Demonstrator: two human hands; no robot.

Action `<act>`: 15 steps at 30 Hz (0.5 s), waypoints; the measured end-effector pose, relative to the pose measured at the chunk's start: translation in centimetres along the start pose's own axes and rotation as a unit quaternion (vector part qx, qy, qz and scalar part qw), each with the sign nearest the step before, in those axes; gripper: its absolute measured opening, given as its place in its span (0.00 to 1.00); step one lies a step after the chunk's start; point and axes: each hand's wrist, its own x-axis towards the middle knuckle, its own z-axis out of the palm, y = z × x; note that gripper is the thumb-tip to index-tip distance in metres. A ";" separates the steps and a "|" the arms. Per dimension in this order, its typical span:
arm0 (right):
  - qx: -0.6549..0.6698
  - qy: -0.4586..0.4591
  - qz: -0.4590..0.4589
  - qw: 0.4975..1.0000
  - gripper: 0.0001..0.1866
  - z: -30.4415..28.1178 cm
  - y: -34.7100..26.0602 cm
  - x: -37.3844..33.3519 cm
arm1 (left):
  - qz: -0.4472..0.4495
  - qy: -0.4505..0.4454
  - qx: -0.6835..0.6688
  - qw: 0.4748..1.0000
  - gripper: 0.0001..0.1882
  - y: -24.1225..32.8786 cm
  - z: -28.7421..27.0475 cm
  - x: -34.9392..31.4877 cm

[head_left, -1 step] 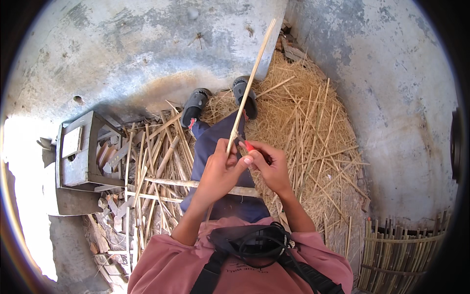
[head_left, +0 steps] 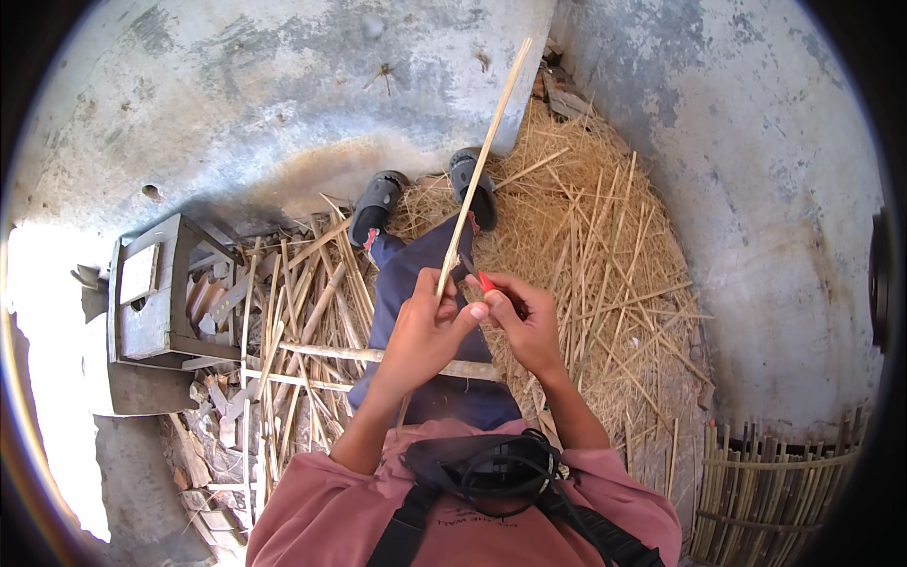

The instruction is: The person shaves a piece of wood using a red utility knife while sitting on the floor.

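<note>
The left grip [head_left: 427, 331] holds the long, pale-yellow split-cane strip [head_left: 485, 161] above the dark-blue trousers [head_left: 401, 269], while the right grip [head_left: 520, 319], closed around the red-handled knife [head_left: 487, 282], has shifted slightly rightward, apparently easing it off the strip, which points toward the mottled grey wall [head_left: 283, 85].

Strip [head_left: 487, 156] matt fibrous wood, handle [head_left: 487, 282] smooth plastic, blade [head_left: 466, 265] dull metal, shoes [head_left: 378, 197] matt rubbery, trousers [head_left: 404, 307] matt cloth, shirt [head_left: 316, 501] soft matt cloth, wall [head_left: 756, 189] rough flaking plaster, box [head_left: 151, 326] weathered rough wood, straps [head_left: 401, 531] woven webbing
</note>
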 end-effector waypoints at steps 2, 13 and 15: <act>-0.114 0.026 -0.092 0.989 0.14 0.1 -0.4 -0.2 | -0.010 0.001 0.016 1.000 0.17 0.0 -0.1 -0.1; -0.224 0.002 -0.204 0.953 0.16 1.0 -1.1 -0.5 | 0.047 -0.060 -0.053 0.996 0.19 0.3 0.0 -0.9; -0.233 0.001 -0.224 0.946 0.16 1.1 -1.4 -0.4 | 0.075 -0.053 -0.025 0.995 0.20 0.2 -0.1 -1.1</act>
